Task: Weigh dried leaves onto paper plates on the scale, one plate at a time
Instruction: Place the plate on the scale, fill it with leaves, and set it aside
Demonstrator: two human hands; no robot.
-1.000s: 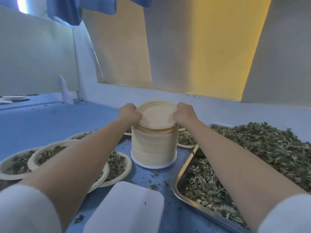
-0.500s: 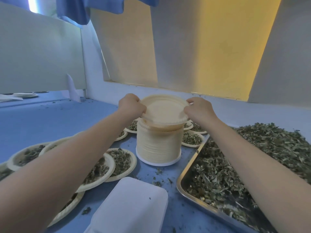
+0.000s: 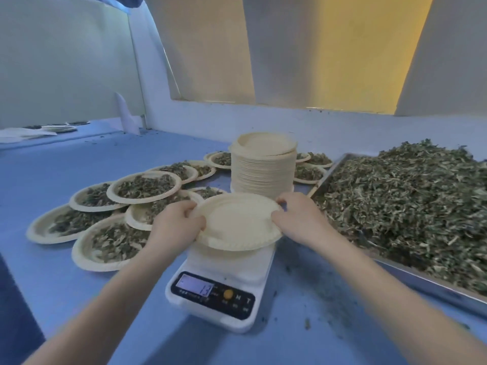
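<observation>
An empty paper plate (image 3: 237, 222) rests on the white digital scale (image 3: 218, 288), whose lit display shows a reading. My left hand (image 3: 175, 225) grips the plate's left rim and my right hand (image 3: 300, 219) grips its right rim. Behind the scale stands a tall stack of empty paper plates (image 3: 263, 167). A metal tray (image 3: 421, 275) heaped with dried leaves (image 3: 411, 201) lies to the right.
Several paper plates filled with dried leaves (image 3: 142, 188) spread over the blue table (image 3: 52, 285) to the left and behind the stack. Leaf crumbs are scattered around the scale. A white wall and window ledge run along the back.
Both hands lifted the top plate off the stack and brought it toward me, down onto the scale. The view tilted down, showing the scale's display.
</observation>
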